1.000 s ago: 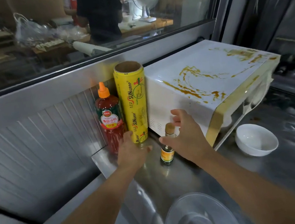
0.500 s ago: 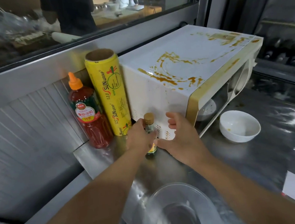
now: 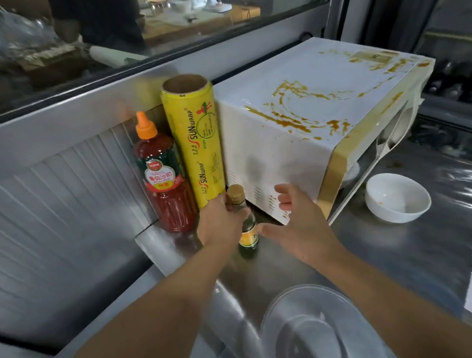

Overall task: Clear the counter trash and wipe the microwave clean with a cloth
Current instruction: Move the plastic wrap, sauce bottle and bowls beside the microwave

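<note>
A white microwave (image 3: 306,126) stands on the steel counter (image 3: 391,254), its top and front edge smeared with brown-yellow sauce. A small dark bottle (image 3: 247,232) with a gold cap and orange label stands just left of the microwave's side. My left hand (image 3: 220,226) grips this bottle around its neck and shoulder. My right hand (image 3: 298,224) hovers just right of the bottle, fingers spread and relaxed, holding nothing. No cloth is in view.
A red ketchup bottle (image 3: 163,180) and a yellow cling-wrap roll (image 3: 196,142) stand against the back wall. A white bowl (image 3: 396,197) sits in front of the microwave. A glass lid (image 3: 317,337) lies near the front edge. A person stands behind the window.
My left hand moved from the foot of the cling-wrap roll to the small bottle and took hold of it. My right hand let go of the bottle and drew slightly right.
</note>
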Demonstrator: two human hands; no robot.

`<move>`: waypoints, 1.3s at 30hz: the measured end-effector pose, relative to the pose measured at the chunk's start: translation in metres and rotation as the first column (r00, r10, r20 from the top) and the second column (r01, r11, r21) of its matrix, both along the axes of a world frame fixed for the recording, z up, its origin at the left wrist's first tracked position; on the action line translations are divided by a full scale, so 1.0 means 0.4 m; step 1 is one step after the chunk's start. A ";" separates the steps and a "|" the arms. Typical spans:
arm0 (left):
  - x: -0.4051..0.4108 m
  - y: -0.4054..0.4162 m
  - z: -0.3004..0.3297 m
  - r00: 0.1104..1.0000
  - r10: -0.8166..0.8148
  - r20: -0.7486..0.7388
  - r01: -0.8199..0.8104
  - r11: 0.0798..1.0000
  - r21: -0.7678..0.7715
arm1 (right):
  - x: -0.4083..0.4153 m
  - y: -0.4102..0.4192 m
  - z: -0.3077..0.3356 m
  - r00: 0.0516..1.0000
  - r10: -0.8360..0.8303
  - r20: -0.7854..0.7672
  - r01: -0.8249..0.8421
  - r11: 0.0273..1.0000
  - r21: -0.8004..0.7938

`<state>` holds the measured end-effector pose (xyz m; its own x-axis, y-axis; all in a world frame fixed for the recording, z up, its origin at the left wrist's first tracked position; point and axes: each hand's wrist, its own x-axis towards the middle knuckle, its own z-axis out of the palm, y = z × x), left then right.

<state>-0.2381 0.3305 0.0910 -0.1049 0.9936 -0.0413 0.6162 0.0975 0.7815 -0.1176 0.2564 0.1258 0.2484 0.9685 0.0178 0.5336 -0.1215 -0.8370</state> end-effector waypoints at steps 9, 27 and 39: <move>-0.218 -0.002 0.021 0.996 0.061 -0.069 -0.059 0.998 0.027 | -0.136 0.018 0.008 0.998 0.058 0.033 -0.057 0.998 -0.038; -0.407 0.129 0.012 0.983 0.151 -0.104 -0.151 0.988 0.010 | -0.270 0.126 -0.068 0.995 0.102 0.022 -0.100 0.993 -0.059; -0.416 0.177 -0.004 0.978 0.183 -0.100 -0.178 0.982 0.058 | -0.271 0.153 -0.095 0.995 0.102 0.018 -0.101 0.994 -0.032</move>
